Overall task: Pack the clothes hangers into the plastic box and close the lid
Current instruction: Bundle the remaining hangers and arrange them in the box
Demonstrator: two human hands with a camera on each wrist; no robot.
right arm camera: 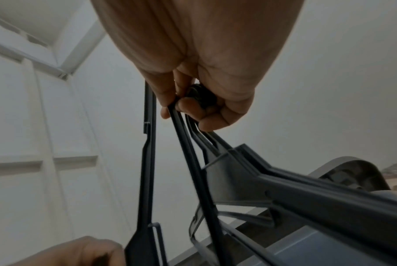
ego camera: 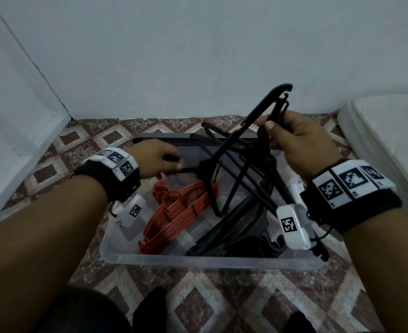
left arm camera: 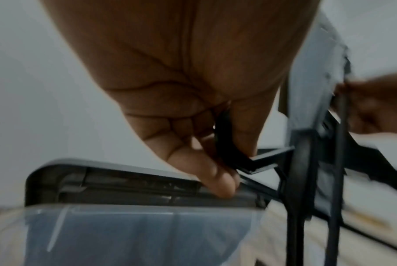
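Observation:
A clear plastic box (ego camera: 198,260) stands on the floor in front of me. A bundle of red hangers (ego camera: 174,212) lies in its left half, and black hangers (ego camera: 234,227) lie in its right half. Over the box I hold a bunch of black hangers (ego camera: 236,150). My right hand (ego camera: 291,138) grips their upper ends (right arm camera: 201,97), and my left hand (ego camera: 159,162) grips the hook end (left arm camera: 224,144) of one. The grey lid (ego camera: 164,143) lies beyond the box, its edge (left arm camera: 124,171) just past my left fingers (left arm camera: 215,180).
White walls meet in a corner at the far left. A white mattress edge (ego camera: 378,131) runs along the right. Patterned floor tiles (ego camera: 222,304) surround the box. My dark-clothed legs (ego camera: 150,308) are at the bottom edge of the head view.

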